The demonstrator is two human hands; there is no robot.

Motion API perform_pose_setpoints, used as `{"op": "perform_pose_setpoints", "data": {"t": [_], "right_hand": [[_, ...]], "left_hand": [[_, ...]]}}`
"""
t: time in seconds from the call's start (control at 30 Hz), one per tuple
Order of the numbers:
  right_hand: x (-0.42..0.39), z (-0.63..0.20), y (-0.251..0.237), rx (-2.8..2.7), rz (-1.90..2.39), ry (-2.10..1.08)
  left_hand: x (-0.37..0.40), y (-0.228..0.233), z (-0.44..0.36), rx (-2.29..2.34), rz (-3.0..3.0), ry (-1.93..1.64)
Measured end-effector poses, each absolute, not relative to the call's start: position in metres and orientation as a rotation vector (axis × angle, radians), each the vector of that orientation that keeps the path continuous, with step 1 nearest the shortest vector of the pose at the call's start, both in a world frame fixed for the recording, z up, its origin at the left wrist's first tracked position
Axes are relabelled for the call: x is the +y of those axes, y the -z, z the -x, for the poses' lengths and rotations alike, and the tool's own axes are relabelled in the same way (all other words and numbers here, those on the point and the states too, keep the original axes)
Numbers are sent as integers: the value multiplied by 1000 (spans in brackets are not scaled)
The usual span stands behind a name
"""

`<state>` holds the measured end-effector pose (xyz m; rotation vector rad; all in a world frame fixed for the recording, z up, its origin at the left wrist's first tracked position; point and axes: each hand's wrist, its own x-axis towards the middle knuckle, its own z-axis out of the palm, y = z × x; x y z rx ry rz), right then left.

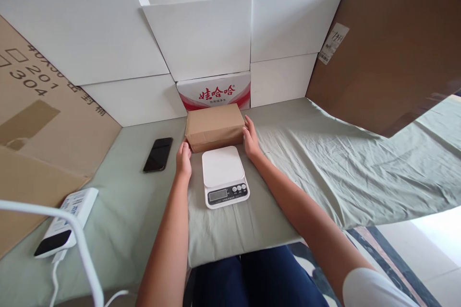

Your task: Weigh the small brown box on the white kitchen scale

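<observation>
A brown cardboard box (214, 126) lies on the grey-green cloth just behind a white kitchen scale (224, 175). My left hand (184, 158) touches the box's left front corner. My right hand (250, 140) presses against its right end. Both hands grip the box from the sides, and it rests on the cloth. The scale's platform is bare, and its small display and buttons face me.
A black phone (158, 154) lies left of the box. A white power bank (67, 223) with a cable sits at the near left. White boxes (201, 38), a red-printed carton (215, 91) and brown cardboard sheets (392, 43) wall in the cloth-covered table (360, 163).
</observation>
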<state>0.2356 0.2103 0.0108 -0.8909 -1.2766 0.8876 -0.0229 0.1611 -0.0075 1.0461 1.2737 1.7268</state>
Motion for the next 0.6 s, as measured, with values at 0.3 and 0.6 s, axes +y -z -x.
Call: {"op": "perform_pose_setpoints", "data": {"t": [0.3, 0.6], "right_hand": [[206, -236, -19, -1382, 892, -870], [199, -236, -24, -1437, 822, -805]], "left_hand": [[159, 4, 20, 1241, -1081, -1713], [149, -11, 17, 1268, -1163, -1765]]}}
